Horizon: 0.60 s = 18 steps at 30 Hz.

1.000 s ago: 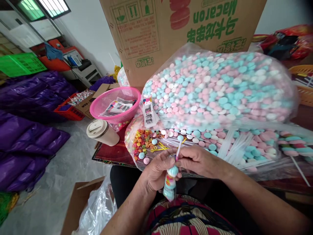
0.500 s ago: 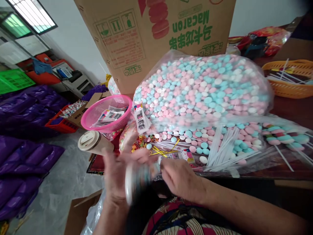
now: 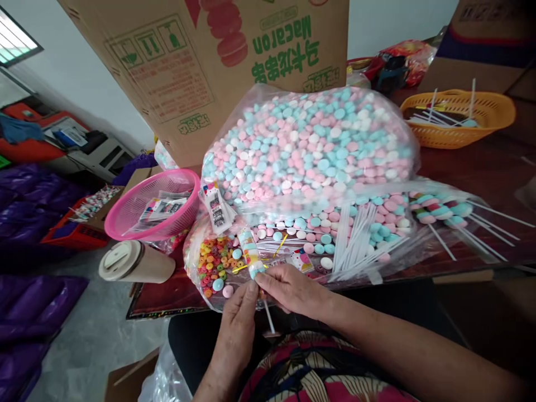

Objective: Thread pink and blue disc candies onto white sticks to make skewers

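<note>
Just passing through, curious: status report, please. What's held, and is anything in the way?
Left grip, right grip: both pinching candy skewer. Stick toward lap, other end away. Yellow ties close by; nothing visibly blocking.

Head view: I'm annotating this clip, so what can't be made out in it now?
In the head view:
Candy skewer: where its sweets meet the stick, hidden by the left hand and right hand.
Pink basket: part of its floor, covered by packets.
Large carton: its top, cut off by the upper edge.
Window: cut off by the left edge.
</note>
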Each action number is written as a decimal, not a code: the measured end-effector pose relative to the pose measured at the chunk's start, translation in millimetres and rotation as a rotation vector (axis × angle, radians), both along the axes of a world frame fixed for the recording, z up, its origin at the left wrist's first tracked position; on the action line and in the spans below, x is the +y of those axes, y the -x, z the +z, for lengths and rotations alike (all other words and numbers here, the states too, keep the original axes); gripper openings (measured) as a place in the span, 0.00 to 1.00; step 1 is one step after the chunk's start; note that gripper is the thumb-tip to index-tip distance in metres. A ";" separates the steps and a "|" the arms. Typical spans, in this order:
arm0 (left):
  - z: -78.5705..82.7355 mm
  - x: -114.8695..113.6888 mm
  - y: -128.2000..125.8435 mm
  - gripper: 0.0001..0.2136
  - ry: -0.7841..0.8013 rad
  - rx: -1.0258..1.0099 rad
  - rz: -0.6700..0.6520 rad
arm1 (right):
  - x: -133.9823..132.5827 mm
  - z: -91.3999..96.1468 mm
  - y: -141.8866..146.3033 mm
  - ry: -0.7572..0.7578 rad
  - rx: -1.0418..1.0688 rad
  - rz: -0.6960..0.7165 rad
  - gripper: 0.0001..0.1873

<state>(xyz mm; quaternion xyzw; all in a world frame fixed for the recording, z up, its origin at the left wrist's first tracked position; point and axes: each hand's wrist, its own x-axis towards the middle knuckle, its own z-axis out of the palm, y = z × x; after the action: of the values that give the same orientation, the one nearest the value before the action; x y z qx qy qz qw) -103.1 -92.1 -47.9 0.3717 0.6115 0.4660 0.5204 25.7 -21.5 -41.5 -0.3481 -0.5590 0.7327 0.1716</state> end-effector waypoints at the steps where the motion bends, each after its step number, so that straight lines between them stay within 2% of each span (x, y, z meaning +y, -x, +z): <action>1: -2.1 2.8 -2.2 0.17 -0.010 -0.006 0.025 | 0.6 -2.3 -4.2 -0.104 -0.029 -0.032 0.21; 2: -4.0 5.8 -5.3 0.17 -0.012 -0.032 0.032 | 0.6 -3.7 -7.8 -0.170 -0.044 -0.060 0.22; 4: -6.6 12.0 -14.3 0.16 0.006 -0.139 -0.008 | -0.6 -4.3 -12.0 -0.172 -0.016 -0.119 0.22; 6: -7.1 16.8 -25.5 0.17 0.020 -0.277 -0.050 | -2.6 -3.9 -12.8 -0.087 0.081 -0.161 0.23; 9: -5.2 20.4 -38.8 0.16 0.008 -0.391 -0.020 | -5.8 -6.5 -11.8 0.116 0.213 -0.216 0.26; 12: -1.3 24.6 -37.9 0.14 -0.001 -0.410 0.053 | -9.7 -12.0 -14.1 0.259 0.149 -0.141 0.32; 13: 0.6 27.0 -34.5 0.13 -0.016 -0.387 0.069 | -10.9 -13.1 -15.7 0.236 0.093 -0.073 0.34; 15: 4.9 32.0 -26.5 0.10 -0.089 -0.300 0.122 | -12.5 -13.2 -19.8 0.039 -0.038 -0.018 0.36; 17: 8.9 35.1 -23.2 0.09 -0.178 -0.136 0.157 | -12.1 -11.5 -25.4 -0.262 -0.109 -0.148 0.32; 18: 10.2 35.4 -24.8 0.10 -0.192 -0.030 0.093 | -11.5 -11.1 -29.9 -0.383 -0.100 -0.242 0.28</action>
<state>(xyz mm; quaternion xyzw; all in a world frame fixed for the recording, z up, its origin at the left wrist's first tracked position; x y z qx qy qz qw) -78.3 -56.6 -37.7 0.3840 0.5726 0.5519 0.4692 55.6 -32.9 -52.6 -0.4095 -0.6497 0.5693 0.2935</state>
